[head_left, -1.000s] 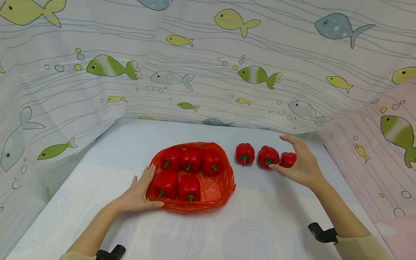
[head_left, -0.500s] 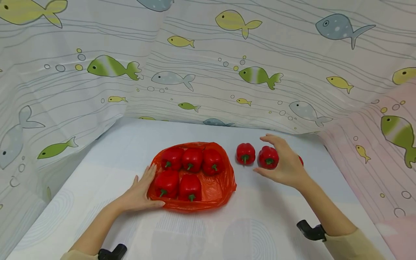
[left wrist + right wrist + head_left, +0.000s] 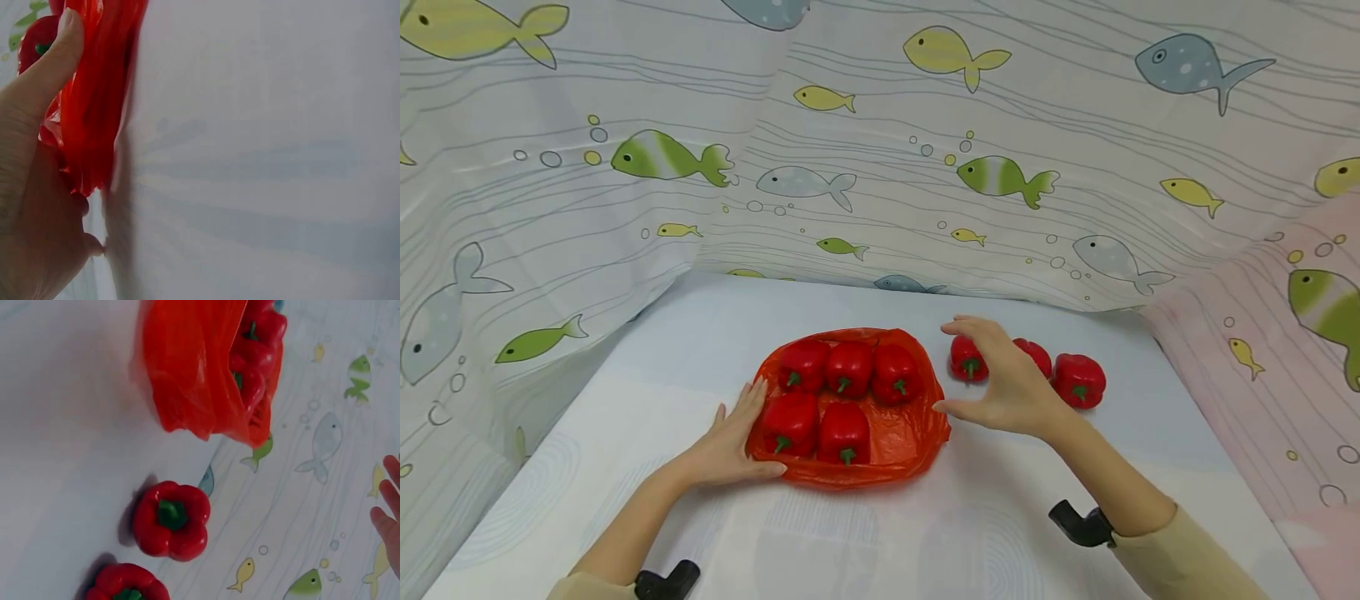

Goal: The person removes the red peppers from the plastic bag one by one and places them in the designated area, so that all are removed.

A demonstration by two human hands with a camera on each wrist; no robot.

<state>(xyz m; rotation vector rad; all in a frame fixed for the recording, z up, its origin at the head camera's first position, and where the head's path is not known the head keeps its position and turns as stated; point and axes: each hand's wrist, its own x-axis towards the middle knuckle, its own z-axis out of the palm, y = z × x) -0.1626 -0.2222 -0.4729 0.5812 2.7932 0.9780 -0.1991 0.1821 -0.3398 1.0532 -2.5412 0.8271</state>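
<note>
A red plastic bag [image 3: 917,458] lies with its mouth rolled wide on the table, holding several red bell peppers [image 3: 844,433] with green stems. My left hand [image 3: 726,442] rests against the bag's left side, fingers spread along the rim and thumb at its front corner. The right hand [image 3: 1007,383] is over the table near the bag's right edge, thumb and fingers apart with nothing between them. Behind it is a loose bell pepper [image 3: 966,362], partly covered. A second bell pepper [image 3: 1036,354] is also partly hidden; a third bell pepper [image 3: 1079,382] shows fully at the right.
A pale patterned cloth [image 3: 880,550] covers the table. Around the back and sides hangs a fish-print curtain [image 3: 880,125]. Black devices [image 3: 1082,523] sit at both wrists.
The right hand has moved left, from beside the rightmost loose pepper to the leftmost one and the bag's edge. The rightmost pepper is uncovered now. The left hand stays on the bag.
</note>
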